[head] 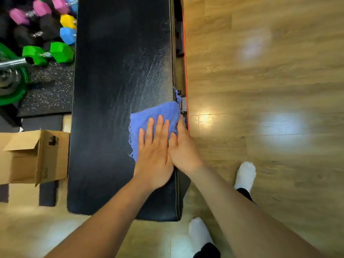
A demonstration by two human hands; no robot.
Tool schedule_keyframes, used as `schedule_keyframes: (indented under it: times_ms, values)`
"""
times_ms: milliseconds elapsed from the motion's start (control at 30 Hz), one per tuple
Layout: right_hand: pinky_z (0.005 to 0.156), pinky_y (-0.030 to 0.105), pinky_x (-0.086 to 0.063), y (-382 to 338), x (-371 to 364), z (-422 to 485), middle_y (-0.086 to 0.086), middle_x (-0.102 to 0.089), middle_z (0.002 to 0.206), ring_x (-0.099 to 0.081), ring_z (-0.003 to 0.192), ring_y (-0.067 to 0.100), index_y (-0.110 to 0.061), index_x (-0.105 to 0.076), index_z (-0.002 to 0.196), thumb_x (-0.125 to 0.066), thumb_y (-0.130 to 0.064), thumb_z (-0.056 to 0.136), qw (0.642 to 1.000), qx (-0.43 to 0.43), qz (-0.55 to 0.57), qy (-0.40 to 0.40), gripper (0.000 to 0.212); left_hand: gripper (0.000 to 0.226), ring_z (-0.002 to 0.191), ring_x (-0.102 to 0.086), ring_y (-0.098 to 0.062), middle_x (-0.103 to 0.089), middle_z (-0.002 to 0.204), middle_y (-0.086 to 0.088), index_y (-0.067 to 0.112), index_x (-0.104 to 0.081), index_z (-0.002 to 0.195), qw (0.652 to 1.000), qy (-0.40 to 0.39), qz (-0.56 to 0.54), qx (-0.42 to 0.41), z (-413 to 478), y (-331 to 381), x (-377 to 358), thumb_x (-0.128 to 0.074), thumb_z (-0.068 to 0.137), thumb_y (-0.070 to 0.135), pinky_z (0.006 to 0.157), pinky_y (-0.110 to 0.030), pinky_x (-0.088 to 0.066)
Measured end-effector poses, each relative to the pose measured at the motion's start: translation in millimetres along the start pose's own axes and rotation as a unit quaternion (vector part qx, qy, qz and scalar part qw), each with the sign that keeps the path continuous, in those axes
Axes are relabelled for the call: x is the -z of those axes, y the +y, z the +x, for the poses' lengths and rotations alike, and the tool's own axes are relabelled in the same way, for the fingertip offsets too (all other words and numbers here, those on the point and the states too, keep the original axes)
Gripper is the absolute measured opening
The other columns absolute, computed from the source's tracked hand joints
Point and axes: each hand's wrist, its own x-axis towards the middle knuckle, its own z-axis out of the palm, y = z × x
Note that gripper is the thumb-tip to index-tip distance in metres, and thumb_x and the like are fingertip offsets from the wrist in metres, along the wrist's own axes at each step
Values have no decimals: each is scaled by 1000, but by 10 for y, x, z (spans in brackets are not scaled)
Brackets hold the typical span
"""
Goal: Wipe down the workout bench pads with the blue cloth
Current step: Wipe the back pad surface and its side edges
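**Figure: Blue cloth at the right edge of the bench pad, with snag and slip hazards**

The blue cloth (154,113) lay spread on the bench pad (119,71), at the pad's right edge and toward its near end, with a frayed corner hanging over that edge. Your left hand (154,155) pressed flat on it, fingers straight and slightly spread, gripping nothing. Your right hand (184,149) lay along the pad's right edge with its thumb on the cloth. Its other fingers were turned away from the camera, so it cannot be told whether they pinched the overhanging cloth or only rested there.

Just off the pad's right edge, beside the hanging corner, sat a metal bracket (184,105) on the red frame rail (185,62). A stroke toward the pad's far end would likely have dragged the frayed threads into it and caught them. With only a flat palm holding it down, the cloth could also have bunched or slid off the edge. Streaks showed only on the pad's right half, so you risked leaving its left side unwiped. Dumbbells (48,53) and a cardboard box (35,155) stood off the pad's left side.
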Motion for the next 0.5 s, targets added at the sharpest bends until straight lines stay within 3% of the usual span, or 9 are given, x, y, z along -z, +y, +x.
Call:
schedule_keyframes:
  times_ms: [133,300,500]
  values:
    - [95,18,-31,206,-175,-535,4,-26,158,-43,133,21,-22,-6,153,-33,-18,99,999,-31,-13,14,61,56,147,17,-20,10,160,0,18,5,151,1000,-9,-2,-18,-546,10,-152,-9,99,33,119,-49,3]
    - [109,33,-36,477,-394,-1172,5,-38,152,-42,135,21,-20,-18,152,-26,-34,89,997,-45,-46,36,65,60,148,11,-26,5,161,-4,17,1,152,999,-10,-6,-31,-1219,69,-343,-19,96,28,116,-51,-1]
    - [114,34,-28,719,-581,-1883,1,-33,155,-34,140,11,-18,-19,152,-22,-38,89,998,-50,-9,24,65,57,148,-2,-31,-7,162,-7,12,-13,153,998,-23,-14,-51,-1881,145,-487,-22,99,27,114,-53,-9]
